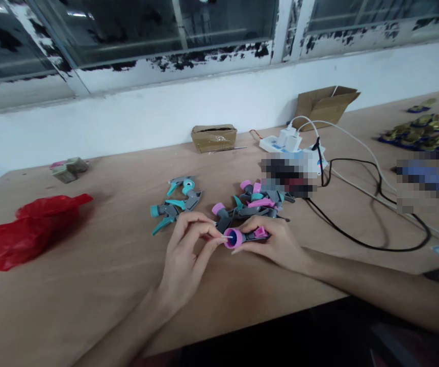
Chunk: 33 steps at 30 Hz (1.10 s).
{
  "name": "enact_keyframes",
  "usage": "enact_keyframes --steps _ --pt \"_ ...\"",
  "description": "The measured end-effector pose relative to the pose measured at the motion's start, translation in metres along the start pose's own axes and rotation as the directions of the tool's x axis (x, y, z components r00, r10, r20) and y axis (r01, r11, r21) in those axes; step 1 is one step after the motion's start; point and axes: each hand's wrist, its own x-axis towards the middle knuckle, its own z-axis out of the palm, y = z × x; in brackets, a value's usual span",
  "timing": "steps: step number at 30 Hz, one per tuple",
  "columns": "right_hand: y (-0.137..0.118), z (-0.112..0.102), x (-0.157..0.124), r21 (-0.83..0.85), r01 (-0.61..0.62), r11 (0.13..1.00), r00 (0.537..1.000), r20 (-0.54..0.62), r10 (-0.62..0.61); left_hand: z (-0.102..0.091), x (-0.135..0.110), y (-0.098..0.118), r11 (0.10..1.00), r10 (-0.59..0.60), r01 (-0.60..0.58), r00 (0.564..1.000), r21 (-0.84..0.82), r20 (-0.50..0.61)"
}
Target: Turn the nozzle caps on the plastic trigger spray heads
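My right hand [273,242] grips a grey trigger sprayer head with a pink cap [242,237], its open pink collar turned toward the left. My left hand [188,250] pinches a thin pale tube [224,237] whose tip sits at the mouth of that collar. Just behind my hands lies a heap of sprayer heads with pink and teal parts [259,201]. A smaller group of grey and teal sprayer heads [177,204] lies to the left of it.
The wooden table [108,285] carries a red plastic bag [28,229] at the left, a small cardboard box [213,137] by the wall, a white power strip [284,142] with black and white cables [360,214], an open carton [324,104], and gold and blue pieces [414,133] at far right.
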Motion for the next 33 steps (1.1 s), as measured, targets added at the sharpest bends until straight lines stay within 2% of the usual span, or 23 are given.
enact_keyframes --steps 3,6,12,15,22,24,29,33 --pt "-0.002 0.001 0.001 0.045 0.008 0.999 1.0 0.03 -0.009 0.001 -0.003 -0.001 0.992 0.118 -0.113 0.989 0.061 -0.092" --pt "-0.003 0.001 0.001 0.057 -0.016 0.998 0.999 0.03 0.014 0.004 -0.006 -0.003 0.986 0.165 -0.164 0.985 0.034 -0.043" --pt "-0.001 -0.001 0.002 0.063 -0.005 0.998 1.0 0.023 0.003 0.006 -0.005 -0.004 0.996 0.053 -0.047 0.996 -0.081 0.07" --pt "0.001 -0.002 0.002 0.07 -0.02 0.997 0.999 0.029 0.018 0.004 -0.002 -0.004 0.991 -0.003 0.026 0.986 -0.135 0.168" --pt "0.003 -0.004 0.001 0.082 0.007 0.997 1.0 0.028 -0.009 -0.001 0.007 -0.003 0.976 0.032 0.043 0.944 -0.215 0.329" --pt "0.003 -0.004 0.001 0.084 0.01 0.996 1.0 0.029 -0.013 -0.001 0.007 -0.002 0.978 0.031 0.037 0.947 -0.206 0.32" --pt "0.0 -0.003 0.001 0.1 0.027 0.995 1.0 0.002 -0.028 -0.001 0.005 -0.002 0.989 0.019 0.011 0.98 -0.148 0.196" --pt "-0.001 -0.002 0.001 0.099 0.038 0.994 0.999 0.002 -0.038 0.001 0.004 -0.004 0.99 -0.004 0.029 0.984 -0.138 0.18"
